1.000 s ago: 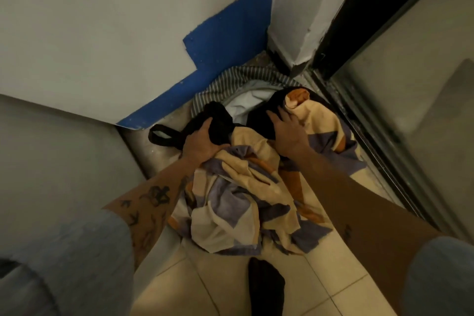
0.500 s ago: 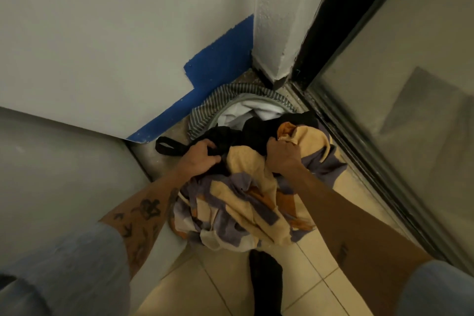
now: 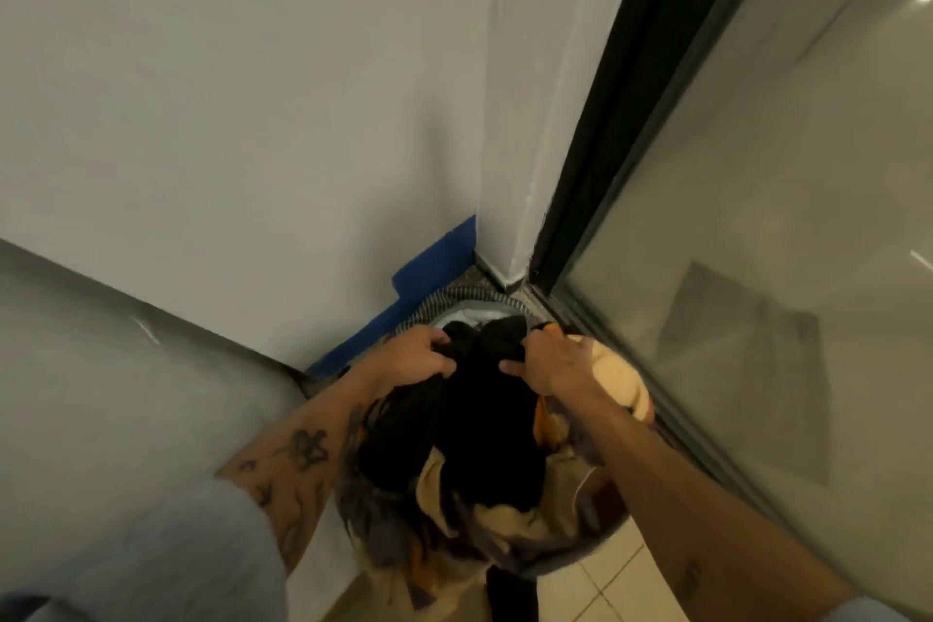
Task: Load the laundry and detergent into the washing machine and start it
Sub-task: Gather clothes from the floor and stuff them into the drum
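Observation:
A bundle of laundry [image 3: 469,465], black garments on top of a cream, purple and orange patterned cloth, hangs lifted off the floor between my arms. My left hand [image 3: 414,359] grips the black cloth at the bundle's upper left. My right hand [image 3: 560,366] grips the black and cream cloth at its upper right. Behind the bundle lies a striped grey garment [image 3: 454,301] with a white piece [image 3: 474,317] on the floor in the corner. The washing machine's white side [image 3: 101,394] rises at the left. No detergent is visible.
A white wall with a blue painted strip [image 3: 429,268] stands ahead. A dark-framed glass door [image 3: 757,217] runs along the right. A black cloth [image 3: 510,593] lies on the cream tiled floor [image 3: 611,581] below the bundle.
Both hands have closed on the clothes and raised the bundle off the floor. The view has tilted upward, showing more wall and door.

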Tool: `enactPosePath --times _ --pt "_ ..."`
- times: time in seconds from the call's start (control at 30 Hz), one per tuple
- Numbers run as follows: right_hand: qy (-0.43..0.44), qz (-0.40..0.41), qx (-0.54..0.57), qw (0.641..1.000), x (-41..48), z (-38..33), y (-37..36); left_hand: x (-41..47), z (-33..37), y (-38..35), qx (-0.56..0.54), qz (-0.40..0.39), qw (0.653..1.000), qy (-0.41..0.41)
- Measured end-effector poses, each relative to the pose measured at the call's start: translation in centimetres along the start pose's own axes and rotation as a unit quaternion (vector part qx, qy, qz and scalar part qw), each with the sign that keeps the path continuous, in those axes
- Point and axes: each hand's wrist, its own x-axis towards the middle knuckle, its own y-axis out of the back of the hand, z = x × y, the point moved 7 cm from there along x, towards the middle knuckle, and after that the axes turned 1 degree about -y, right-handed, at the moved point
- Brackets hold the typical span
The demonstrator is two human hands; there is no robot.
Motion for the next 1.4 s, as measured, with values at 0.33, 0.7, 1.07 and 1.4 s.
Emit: enactPosePath --times 0.33,0.7,1.07,1.4 --pt "0.042 0.210 0.004 0.977 -17.2 -5.3 19.7 -19.5 15.5 8.6 -0.057 0.125 0.980 -0.142" --pt "0.215 0.108 0.222 0.945 -25.7 -7.0 25.2 -27.8 18.1 9.8 0.064 0.105 0.956 -0.267" --pt "0.127 -0.118 0.032 0.984 -25.4 -2.8 24.8 -29.7 19.5 9.7 0.211 0.132 0.927 -0.282" --pt "0.182 -0.089 0.004 0.979 -30.7 -7.8 31.6 -36.3 22.8 14.8 0.262 0.140 0.918 -0.263"
